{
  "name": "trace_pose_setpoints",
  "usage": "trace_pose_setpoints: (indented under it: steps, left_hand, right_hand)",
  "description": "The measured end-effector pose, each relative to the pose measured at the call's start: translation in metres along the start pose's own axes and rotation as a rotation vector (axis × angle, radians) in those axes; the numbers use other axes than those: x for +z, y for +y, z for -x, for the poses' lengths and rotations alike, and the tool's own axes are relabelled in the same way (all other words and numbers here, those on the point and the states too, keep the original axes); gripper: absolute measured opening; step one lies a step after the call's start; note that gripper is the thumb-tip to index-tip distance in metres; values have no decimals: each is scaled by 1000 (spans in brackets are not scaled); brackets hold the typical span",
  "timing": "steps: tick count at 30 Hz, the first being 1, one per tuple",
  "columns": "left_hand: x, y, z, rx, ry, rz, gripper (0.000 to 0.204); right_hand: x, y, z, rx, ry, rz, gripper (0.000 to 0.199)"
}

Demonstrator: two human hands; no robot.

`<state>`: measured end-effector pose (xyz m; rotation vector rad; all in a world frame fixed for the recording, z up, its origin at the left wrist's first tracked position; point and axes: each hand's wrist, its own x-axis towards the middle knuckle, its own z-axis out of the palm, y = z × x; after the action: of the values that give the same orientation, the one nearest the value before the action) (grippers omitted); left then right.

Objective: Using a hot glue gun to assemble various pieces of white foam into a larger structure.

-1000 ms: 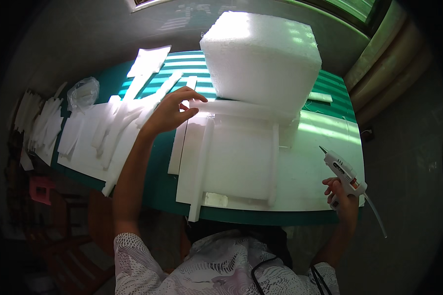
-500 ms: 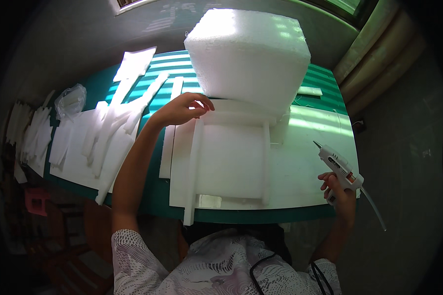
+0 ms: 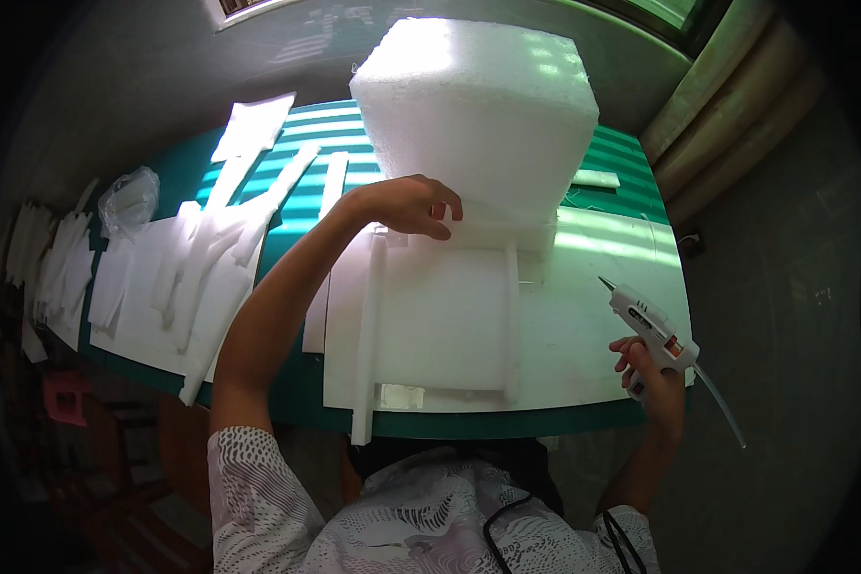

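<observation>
My right hand (image 3: pixel 649 378) is wrapped round the handle of a white glue gun (image 3: pixel 652 325) at the right; its nozzle points up and left, and a clear glue stick trails from its back. My left hand (image 3: pixel 413 207) hovers over the far end of a white foam panel (image 3: pixel 440 316), thumb and bent fingers apart with nothing visible between them. Whether its fingertips touch the foam there I cannot tell. A foam strip (image 3: pixel 369 354) lies along the panel's left edge and a thinner strip (image 3: pixel 512 320) along its right. Just behind stands a large white foam block (image 3: pixel 478 124).
Beneath the panel is a white board (image 3: pixel 603 335) on the green table (image 3: pixel 297 407). Several loose foam strips (image 3: pixel 196 277) and a clear plastic bag (image 3: pixel 129 199) lie at the left. A small clear rectangular piece (image 3: pixel 402 396) sits at the panel's near edge. A curtain (image 3: pixel 737 86) hangs at the right.
My left hand has moved to the right along the panel's far end, its thumb and fingers now more spread. The glue gun stays in my right hand, almost unmoved.
</observation>
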<state>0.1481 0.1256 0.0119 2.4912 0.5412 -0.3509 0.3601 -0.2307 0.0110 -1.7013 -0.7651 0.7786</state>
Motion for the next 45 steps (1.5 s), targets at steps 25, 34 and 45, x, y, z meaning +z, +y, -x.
trace_pose_setpoints:
  steps: [25,34,45]
  left_hand:
    - [11,-6,20,-22,5,153,50]
    - [26,-6,20,104,93,52,41]
    - [24,9,27,42,116,21,41]
  right_hand:
    - [0,-3,2,-19,17,18,28]
    - [-1,-4,1,-2,-12,32,28]
    - [1,-6,1,32,-20,85,28]
